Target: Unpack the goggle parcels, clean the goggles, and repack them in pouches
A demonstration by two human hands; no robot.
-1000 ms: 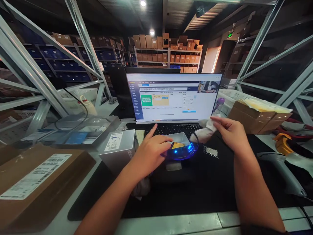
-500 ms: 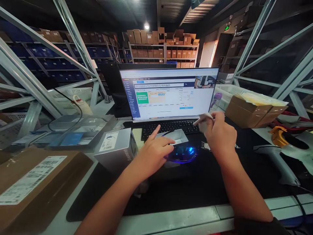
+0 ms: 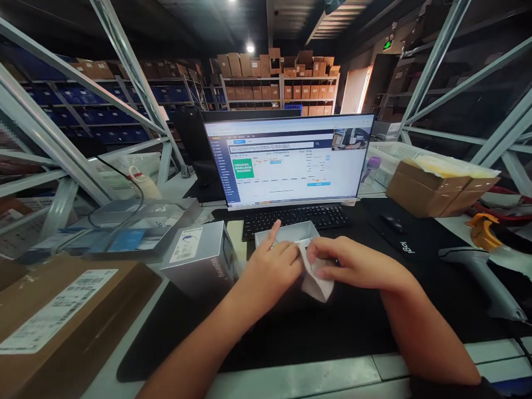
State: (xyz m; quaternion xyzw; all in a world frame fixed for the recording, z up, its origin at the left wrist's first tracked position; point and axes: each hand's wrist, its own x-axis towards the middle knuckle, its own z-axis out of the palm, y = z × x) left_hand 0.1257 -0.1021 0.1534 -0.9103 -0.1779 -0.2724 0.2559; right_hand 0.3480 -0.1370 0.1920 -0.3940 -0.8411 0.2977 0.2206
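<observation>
A white cloth (image 3: 319, 287) is pinched in my right hand (image 3: 351, 263), whose fingers are bent over it right beside my left hand. My left hand (image 3: 272, 274) is closed at the edge of the blue-mirrored sunglasses, with one finger raised. Hands and cloth hide nearly all of the sunglasses now; their lens shows only in the earlier picture. Just beyond the hands stands an open pale grey box (image 3: 307, 230). To the left is a closed grey carton (image 3: 201, 260) with a white label on top.
A keyboard (image 3: 257, 221) lies before the monitor (image 3: 286, 166). On the right are a mouse (image 3: 392, 223), a barcode scanner (image 3: 482, 277) and a cardboard box (image 3: 432, 188). A large labelled parcel (image 3: 83, 321) occupies the near left, and a clear-covered tray (image 3: 166, 221) sits behind it.
My right hand has come down and left with the cloth, which now hangs by my left hand and covers the sunglasses. My left hand has shifted slightly right and nearer.
</observation>
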